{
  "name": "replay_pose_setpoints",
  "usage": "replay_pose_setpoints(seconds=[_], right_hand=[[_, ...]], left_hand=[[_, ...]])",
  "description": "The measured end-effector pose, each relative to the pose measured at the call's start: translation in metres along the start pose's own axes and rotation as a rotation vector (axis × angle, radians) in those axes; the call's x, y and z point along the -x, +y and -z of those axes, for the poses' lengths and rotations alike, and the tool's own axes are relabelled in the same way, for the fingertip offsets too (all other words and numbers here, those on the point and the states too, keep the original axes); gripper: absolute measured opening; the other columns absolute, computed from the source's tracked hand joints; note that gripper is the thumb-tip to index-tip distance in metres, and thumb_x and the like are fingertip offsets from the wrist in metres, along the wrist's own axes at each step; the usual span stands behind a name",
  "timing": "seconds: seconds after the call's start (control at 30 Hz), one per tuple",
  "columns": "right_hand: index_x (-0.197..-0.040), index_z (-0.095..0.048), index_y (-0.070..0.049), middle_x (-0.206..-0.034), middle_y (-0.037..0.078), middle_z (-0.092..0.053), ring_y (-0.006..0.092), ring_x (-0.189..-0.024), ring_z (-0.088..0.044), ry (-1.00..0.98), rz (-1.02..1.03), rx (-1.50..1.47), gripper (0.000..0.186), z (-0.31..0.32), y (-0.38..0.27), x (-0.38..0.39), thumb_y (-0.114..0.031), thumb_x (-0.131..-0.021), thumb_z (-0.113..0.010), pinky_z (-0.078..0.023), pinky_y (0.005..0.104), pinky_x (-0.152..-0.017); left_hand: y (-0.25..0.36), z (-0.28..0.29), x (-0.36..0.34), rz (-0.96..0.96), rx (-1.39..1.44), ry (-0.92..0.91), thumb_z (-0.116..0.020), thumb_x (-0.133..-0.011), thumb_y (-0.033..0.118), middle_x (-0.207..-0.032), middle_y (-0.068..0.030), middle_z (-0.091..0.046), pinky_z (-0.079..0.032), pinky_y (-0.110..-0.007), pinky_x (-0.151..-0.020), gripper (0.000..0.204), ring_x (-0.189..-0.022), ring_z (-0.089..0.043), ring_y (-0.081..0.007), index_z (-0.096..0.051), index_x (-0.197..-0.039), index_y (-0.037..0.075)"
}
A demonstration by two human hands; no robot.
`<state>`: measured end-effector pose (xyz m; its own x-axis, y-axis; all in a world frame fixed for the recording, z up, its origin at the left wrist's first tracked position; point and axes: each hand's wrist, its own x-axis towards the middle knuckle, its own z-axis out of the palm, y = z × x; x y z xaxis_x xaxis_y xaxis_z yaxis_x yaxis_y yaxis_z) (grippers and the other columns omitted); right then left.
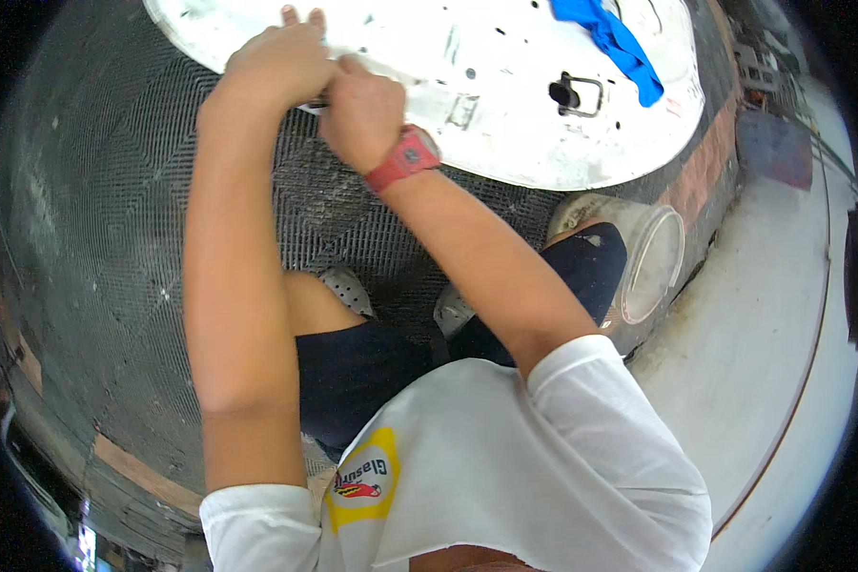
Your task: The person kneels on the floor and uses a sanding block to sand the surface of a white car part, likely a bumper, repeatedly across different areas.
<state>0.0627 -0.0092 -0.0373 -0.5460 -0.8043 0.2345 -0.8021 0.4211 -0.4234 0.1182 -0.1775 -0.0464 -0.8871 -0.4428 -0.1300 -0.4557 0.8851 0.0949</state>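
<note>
From here I make out a white panel (524,133) with dark specks, bright blue cloth (622,46), red watch (402,168), white shirt (505,467), grey, dark-dotted shoes (346,288), blackish diamond-patterned floor (114,191).

Open: the floor (105,210) left of the left forearm — a broad side approach. Open: the bare face of the white panel (505,133), between the right hand (364,110) and the black bracket (580,95). Narrowing: the gap between the forearms, closed at its far end by the left hand (284,62) and right hand, close together at the panel's near edge. Obstacles, right side: the bracket, with its loop; the blue cloth (624,48) beyond it; the bucket (656,257) beside the right knee (591,262) — blocking low passage there.
</note>
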Motion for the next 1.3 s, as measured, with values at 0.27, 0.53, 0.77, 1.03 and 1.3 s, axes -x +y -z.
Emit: replay_pose_setpoints(seconds=[0.27, 0.53, 0.77, 1.03, 1.3], right_hand=[[-0.095, -0.072, -0.010, -0.098, 0.011, -0.075, 0.0376, -0.088, -0.075, -0.073, -0.124, 0.002, 0.020, 0.101, 0.109, 0.097, -0.018, -0.088, -0.088, -0.060, 0.0481, -0.076], [-0.110, -0.077, -0.015, -0.106, 0.011, -0.075, 0.0372, -0.096, -0.073, -0.089, -0.185, 0.413, 0.028, 0.204, 0.162, 0.132, -0.005, -0.083, -0.078, -0.059, 0.0496, -0.081], [-0.118, -0.079, -0.006, -0.117, 0.014, -0.073, 0.0362, -0.112, -0.070, 0.120, -0.156, 0.127, 0.043, 0.113, 0.114, 0.169, 0.006, -0.077, -0.070, -0.060, 0.0473, -0.094], [-0.131, -0.075, -0.009, -0.124, 0.012, -0.072, 0.0348, -0.115, -0.072, -0.033, 0.029, 0.004, 0.055, 0.109, 0.099, 0.137, 0.012, -0.082, -0.061, -0.062, 0.0455, -0.098], [-0.115, -0.072, -0.004, -0.100, 0.023, -0.078, 0.0431, -0.094, -0.077, 0.104, -0.419, -0.101, 0.016, 0.173, 0.151, 0.096, -0.005, -0.099, -0.073, -0.059, 0.0460, -0.081]], left_hand=[[0.027, 0.055, 0.007, 0.082, 0.023, -0.236, -0.039, -0.117, 0.036, -0.182, -0.0176, -0.026, -0.041, -0.054, -0.129, 0.064, -0.159, -0.044, -0.0368, -0.026, -0.178, 0.022], [0.036, 0.058, 0.005, 0.110, 0.035, -0.242, -0.042, -0.116, 0.036, -0.180, -0.0229, -0.029, -0.044, -0.053, -0.127, 0.064, -0.155, -0.050, -0.0396, -0.032, -0.175, 0.014], [0.047, 0.066, -0.001, 0.122, 0.013, -0.254, -0.046, -0.115, 0.041, -0.178, -0.0301, -0.026, -0.040, -0.050, -0.129, 0.068, -0.156, -0.046, -0.0457, -0.032, -0.175, 0.009], [0.049, 0.066, -0.004, 0.120, 0.030, -0.251, -0.048, -0.114, 0.040, -0.176, -0.0324, -0.028, -0.041, -0.051, -0.127, 0.068, -0.154, -0.048, -0.0468, -0.037, -0.172, 0.007], [0.057, 0.074, 0.001, 0.129, 0.046, -0.229, -0.053, -0.113, 0.036, -0.169, -0.0312, -0.044, -0.048, -0.053, -0.123, 0.065, -0.150, -0.055, -0.0418, -0.046, -0.166, -0.001]])
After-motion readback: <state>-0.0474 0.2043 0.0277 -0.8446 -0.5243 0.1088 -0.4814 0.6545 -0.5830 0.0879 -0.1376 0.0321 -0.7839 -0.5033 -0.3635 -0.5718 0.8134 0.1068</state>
